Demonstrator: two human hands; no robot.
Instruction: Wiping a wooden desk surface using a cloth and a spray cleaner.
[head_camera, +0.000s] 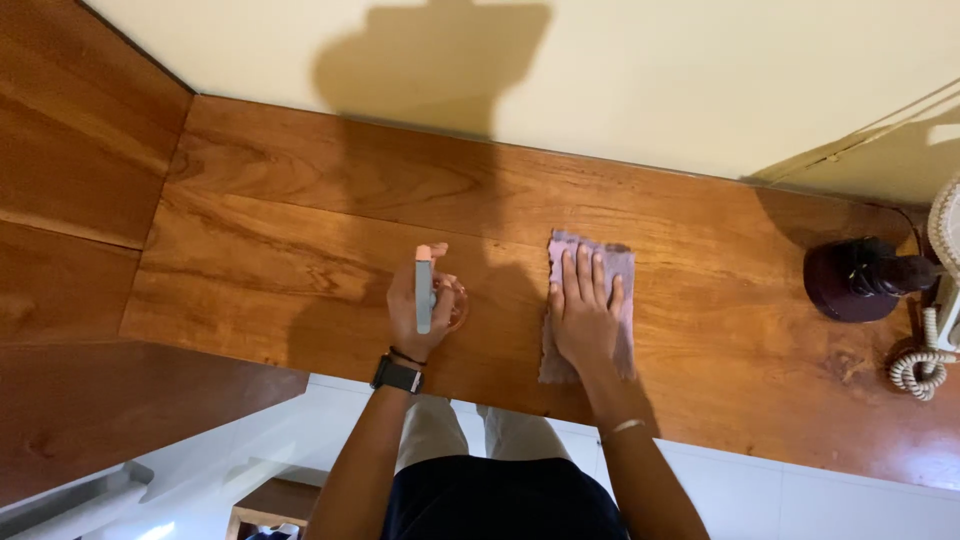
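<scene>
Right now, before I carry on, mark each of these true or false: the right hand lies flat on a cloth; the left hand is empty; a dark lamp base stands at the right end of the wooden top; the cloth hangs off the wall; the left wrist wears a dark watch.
1. The right hand lies flat on a cloth. True.
2. The left hand is empty. False: it holds a spray bottle.
3. A dark lamp base stands at the right end of the wooden top. True.
4. The cloth hangs off the wall. False: it lies spread on the wooden top.
5. The left wrist wears a dark watch. True.
</scene>
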